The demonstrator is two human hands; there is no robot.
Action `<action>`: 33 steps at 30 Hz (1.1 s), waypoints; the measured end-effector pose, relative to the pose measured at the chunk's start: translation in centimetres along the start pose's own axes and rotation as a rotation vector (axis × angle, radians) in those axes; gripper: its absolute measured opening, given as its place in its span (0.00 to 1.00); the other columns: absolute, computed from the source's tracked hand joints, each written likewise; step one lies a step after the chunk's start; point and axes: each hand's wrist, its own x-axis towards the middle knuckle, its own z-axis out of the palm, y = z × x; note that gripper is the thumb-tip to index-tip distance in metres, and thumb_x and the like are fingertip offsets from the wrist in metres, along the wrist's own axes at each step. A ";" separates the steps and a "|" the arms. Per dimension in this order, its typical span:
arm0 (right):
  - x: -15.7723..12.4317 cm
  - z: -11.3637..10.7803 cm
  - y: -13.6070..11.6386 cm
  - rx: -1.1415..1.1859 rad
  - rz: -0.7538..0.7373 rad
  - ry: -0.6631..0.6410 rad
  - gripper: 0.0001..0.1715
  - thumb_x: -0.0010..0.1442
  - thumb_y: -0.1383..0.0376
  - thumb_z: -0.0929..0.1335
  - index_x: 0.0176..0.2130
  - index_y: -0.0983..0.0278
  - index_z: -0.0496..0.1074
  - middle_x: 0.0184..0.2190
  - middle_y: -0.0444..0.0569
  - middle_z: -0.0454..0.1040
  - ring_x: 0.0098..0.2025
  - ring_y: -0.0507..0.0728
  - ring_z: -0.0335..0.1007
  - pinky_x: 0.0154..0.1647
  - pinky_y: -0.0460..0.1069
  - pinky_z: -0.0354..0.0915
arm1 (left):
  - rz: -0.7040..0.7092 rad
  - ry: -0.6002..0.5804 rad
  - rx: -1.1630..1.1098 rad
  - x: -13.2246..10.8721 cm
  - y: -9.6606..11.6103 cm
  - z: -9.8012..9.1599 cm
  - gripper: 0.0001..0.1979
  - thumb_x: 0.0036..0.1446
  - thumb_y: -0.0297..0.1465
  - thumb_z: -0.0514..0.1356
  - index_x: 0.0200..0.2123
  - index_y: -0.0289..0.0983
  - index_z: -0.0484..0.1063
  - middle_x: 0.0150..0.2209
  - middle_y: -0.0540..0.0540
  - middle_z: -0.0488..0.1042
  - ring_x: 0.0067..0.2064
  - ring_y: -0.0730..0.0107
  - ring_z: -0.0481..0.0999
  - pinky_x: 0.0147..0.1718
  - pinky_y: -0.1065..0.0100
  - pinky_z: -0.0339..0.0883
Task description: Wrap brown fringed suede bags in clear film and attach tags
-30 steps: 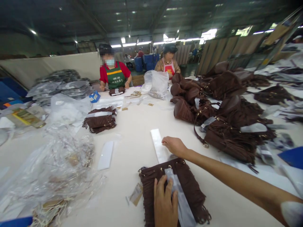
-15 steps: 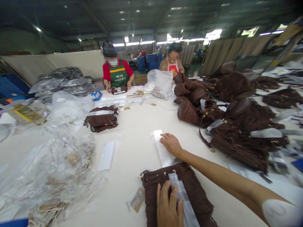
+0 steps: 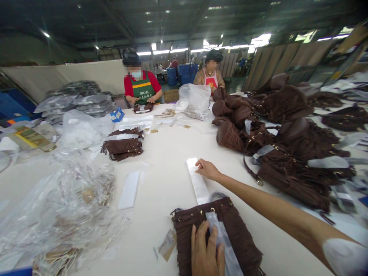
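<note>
A dark brown fringed handbag (image 3: 184, 234) lies flat close to me. Across it runs a strip of greyish translucent plastic (image 3: 227, 241). My left hand (image 3: 207, 249) rests on the bag with its fingers stretched out, the fingertips partly over that strip. Beyond the bag's top edge lies a pile of long white plastic sleeves (image 3: 198, 188). At the far end of that pile is my right hand (image 3: 207, 170), its fingers curled and pinched at the sleeves' edge. A small tan tag in clear plastic (image 3: 167, 245) lies left of the bag.
Several brown fringed bags (image 3: 293, 172) are heaped at right. Another folded bag (image 3: 123, 145) and a white strip (image 3: 129, 189) lie left. Crumpled clear plastic with stringed tags (image 3: 71, 199) covers the left front. Two co-workers (image 3: 143, 90) (image 3: 211, 76) are across the table.
My right hand's fingers have gone from spread flat on the sleeves to curled and pinched at their edge. My left hand stays on the bag. The green-aproned co-worker's hands have moved.
</note>
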 end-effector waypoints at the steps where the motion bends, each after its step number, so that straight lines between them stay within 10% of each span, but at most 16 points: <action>1: -0.1 -0.1 0.0 -0.005 -0.006 0.000 0.16 0.56 0.66 0.71 0.45 0.63 0.69 0.30 0.42 0.76 0.32 0.52 0.71 0.32 0.44 0.60 | 0.001 0.003 0.002 0.0 0.0 0.0 0.18 0.61 0.28 0.54 0.52 0.44 0.72 0.55 0.43 0.72 0.58 0.58 0.69 0.59 0.48 0.62; 10: -0.3 -0.9 -0.8 -0.062 -0.029 0.013 0.03 0.58 0.67 0.69 0.36 0.62 0.74 0.36 0.46 0.77 0.39 0.55 0.71 0.37 0.47 0.59 | -0.006 -0.037 0.000 0.0 -0.1 -0.1 0.18 0.62 0.29 0.54 0.54 0.45 0.71 0.56 0.43 0.71 0.59 0.57 0.68 0.60 0.46 0.62; 22: -0.5 -3.1 -3.8 0.116 0.120 -0.094 0.16 0.57 0.69 0.71 0.47 0.67 0.73 0.30 0.45 0.76 0.28 0.49 0.70 0.30 0.43 0.62 | 0.034 -0.256 -0.011 1.4 1.1 -3.3 0.21 0.63 0.29 0.55 0.59 0.40 0.64 0.58 0.38 0.66 0.63 0.57 0.63 0.63 0.40 0.54; 28: -7.3 -7.2 -8.4 0.103 -0.045 -0.052 0.06 0.57 0.70 0.71 0.38 0.65 0.75 0.31 0.43 0.76 0.33 0.50 0.70 0.33 0.43 0.59 | 0.062 -0.232 -0.021 1.2 1.1 -3.3 0.19 0.64 0.30 0.55 0.57 0.39 0.65 0.57 0.38 0.67 0.61 0.57 0.64 0.63 0.41 0.54; 33: -15.3 -7.3 -10.0 -0.024 -0.206 0.033 0.19 0.59 0.70 0.69 0.51 0.62 0.70 0.34 0.42 0.75 0.36 0.51 0.68 0.36 0.45 0.57 | 0.073 -0.211 -0.015 1.0 1.2 -3.2 0.17 0.65 0.31 0.54 0.56 0.37 0.67 0.56 0.37 0.68 0.60 0.56 0.65 0.63 0.41 0.52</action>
